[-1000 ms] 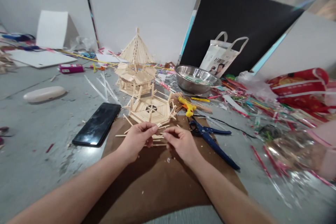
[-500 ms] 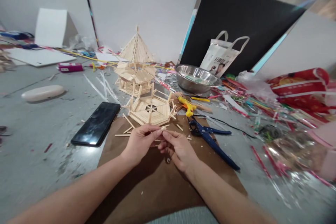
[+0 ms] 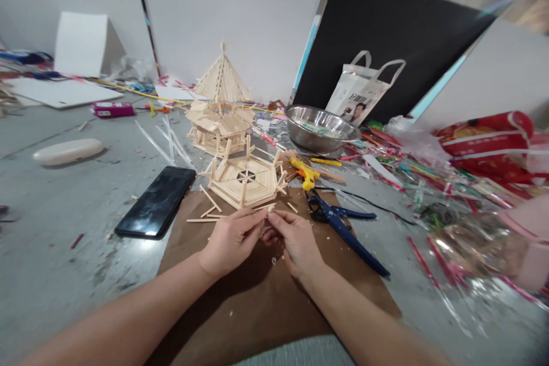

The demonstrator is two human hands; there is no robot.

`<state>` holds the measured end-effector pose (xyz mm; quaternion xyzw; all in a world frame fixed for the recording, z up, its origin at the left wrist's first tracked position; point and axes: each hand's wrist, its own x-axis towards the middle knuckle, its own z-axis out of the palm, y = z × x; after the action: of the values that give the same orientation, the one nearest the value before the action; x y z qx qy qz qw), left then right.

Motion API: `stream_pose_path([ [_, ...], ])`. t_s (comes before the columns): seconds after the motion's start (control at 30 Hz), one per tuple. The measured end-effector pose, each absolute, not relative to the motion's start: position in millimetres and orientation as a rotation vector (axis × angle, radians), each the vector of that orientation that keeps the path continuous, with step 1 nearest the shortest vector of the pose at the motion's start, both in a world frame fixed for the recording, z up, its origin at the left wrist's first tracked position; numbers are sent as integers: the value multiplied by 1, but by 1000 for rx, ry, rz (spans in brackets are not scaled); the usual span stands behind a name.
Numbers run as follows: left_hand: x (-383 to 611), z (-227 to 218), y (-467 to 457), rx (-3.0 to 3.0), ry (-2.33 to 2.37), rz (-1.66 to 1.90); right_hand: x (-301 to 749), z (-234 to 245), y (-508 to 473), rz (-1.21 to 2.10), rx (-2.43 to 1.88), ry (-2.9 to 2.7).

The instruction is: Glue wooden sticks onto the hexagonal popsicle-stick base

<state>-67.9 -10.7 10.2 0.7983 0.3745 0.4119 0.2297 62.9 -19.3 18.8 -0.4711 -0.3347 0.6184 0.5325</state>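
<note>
My left hand (image 3: 231, 237) and my right hand (image 3: 291, 237) meet over a brown paper sheet (image 3: 240, 297), fingertips pinched together on a small wooden stick (image 3: 268, 212) held between them. Just beyond the fingers lies a flat hexagonal piece of wooden sticks (image 3: 244, 180). Behind it stands a stick-built pavilion model (image 3: 219, 108) with a pointed roof. Loose sticks (image 3: 201, 220) lie on the paper to the left of my left hand.
A black phone (image 3: 156, 203) lies left of the paper. Blue scissors (image 3: 343, 229) and a yellow glue gun (image 3: 305, 174) sit to the right. A steel bowl (image 3: 321, 126), a white bag (image 3: 360, 91), red packets (image 3: 489, 137) and plastic wrappers (image 3: 463, 240) crowd the right side.
Both hands have lifted slightly off the loose sticks and drawn closer together, fingertips now pinching one small stick between them.
</note>
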Motion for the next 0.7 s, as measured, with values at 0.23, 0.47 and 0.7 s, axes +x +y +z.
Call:
stream_pose_path([
  [0.23,-64,18,-14,2091,1046,1034,73,22,-18,1193,-1260,-1119],
  [0.47,-65,20,-7,1508,1219,984,75,24,-20,924,-1380,-1451],
  [0.7,-65,25,-7,1330,1085,917,75,20,-23,888,-1375,-1595],
])
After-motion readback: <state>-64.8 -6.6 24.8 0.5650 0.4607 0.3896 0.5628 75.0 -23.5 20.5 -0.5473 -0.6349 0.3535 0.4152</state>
